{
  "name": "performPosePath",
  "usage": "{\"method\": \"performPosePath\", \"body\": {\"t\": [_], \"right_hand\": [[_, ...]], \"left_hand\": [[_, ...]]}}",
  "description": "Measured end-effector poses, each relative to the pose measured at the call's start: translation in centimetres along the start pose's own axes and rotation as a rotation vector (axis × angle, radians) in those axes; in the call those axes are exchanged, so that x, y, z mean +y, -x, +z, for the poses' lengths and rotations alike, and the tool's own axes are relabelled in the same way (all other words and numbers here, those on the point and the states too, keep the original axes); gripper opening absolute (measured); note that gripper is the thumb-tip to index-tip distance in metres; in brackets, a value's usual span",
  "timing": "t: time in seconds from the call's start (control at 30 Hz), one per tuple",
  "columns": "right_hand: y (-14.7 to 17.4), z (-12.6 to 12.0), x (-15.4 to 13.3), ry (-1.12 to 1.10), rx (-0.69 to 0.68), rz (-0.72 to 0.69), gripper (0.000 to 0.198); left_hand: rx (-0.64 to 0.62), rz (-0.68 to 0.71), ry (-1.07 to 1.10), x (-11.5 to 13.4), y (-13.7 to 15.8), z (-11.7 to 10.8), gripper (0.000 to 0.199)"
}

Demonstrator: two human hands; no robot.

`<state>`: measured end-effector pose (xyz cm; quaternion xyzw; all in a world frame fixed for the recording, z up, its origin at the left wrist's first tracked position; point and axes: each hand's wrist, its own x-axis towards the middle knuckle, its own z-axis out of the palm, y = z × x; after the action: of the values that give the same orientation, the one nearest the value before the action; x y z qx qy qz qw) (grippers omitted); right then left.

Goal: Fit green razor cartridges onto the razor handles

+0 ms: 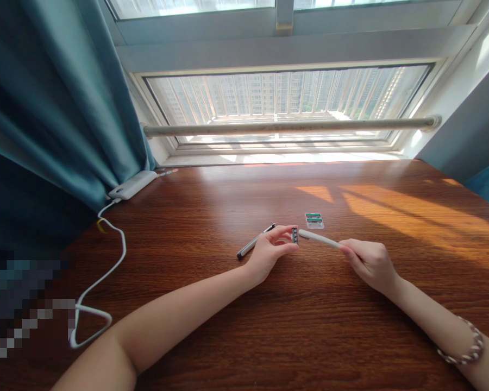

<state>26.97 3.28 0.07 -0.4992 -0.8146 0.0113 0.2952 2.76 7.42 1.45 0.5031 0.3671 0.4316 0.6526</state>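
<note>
My left hand (271, 251) pinches a small dark-and-silver piece that looks like a razor cartridge (295, 235) between thumb and fingers, held upright. The fingers of my right hand (370, 264) are closed round the rear end of a slim white razor handle (320, 238). Its front tip, with a grey patch, points left and comes close to the cartridge; whether they touch I cannot tell. Just behind them lies a small clear plastic tray (314, 220) with green-and-black bars in it. Partly behind my left hand rests a silver pen-like stick (250, 247) with black ends.
The brown wooden table (309, 326) reaches to the window sill. A white power strip (133, 185) lies by the blue curtain (65, 81), and its white cable (124, 244) loops down the left side. A rail (289, 127) crosses the window. Sunlight streaks the right side.
</note>
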Motion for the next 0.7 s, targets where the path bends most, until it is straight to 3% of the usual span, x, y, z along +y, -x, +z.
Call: {"method": "performPosePath", "body": {"t": [0.1,0.23,0.37,0.5,0.7], "right_hand": [[-0.03,0.10,-0.02,0.022,-0.040,-0.015,0.025],[-0.03,0.15,-0.01,0.025,0.023,0.054,0.026],[-0.01,0.19,-0.09,-0.011,-0.069,0.001,0.027],[0.04,0.37,-0.05,0.043,0.001,0.088,0.030],[0.09,0.55,-0.01,0.006,-0.049,0.049,0.029]], "left_hand": [[0.001,-0.001,0.019,-0.17,-0.06,-0.08,0.042],[0.008,0.008,0.022,-0.28,-0.10,-0.16,0.040],[0.002,-0.006,0.039,-0.20,-0.10,-0.13,0.041],[0.001,0.011,0.036,-0.23,-0.12,-0.11,0.041],[0.002,0.010,0.032,-0.41,-0.16,-0.17,0.042]]}}
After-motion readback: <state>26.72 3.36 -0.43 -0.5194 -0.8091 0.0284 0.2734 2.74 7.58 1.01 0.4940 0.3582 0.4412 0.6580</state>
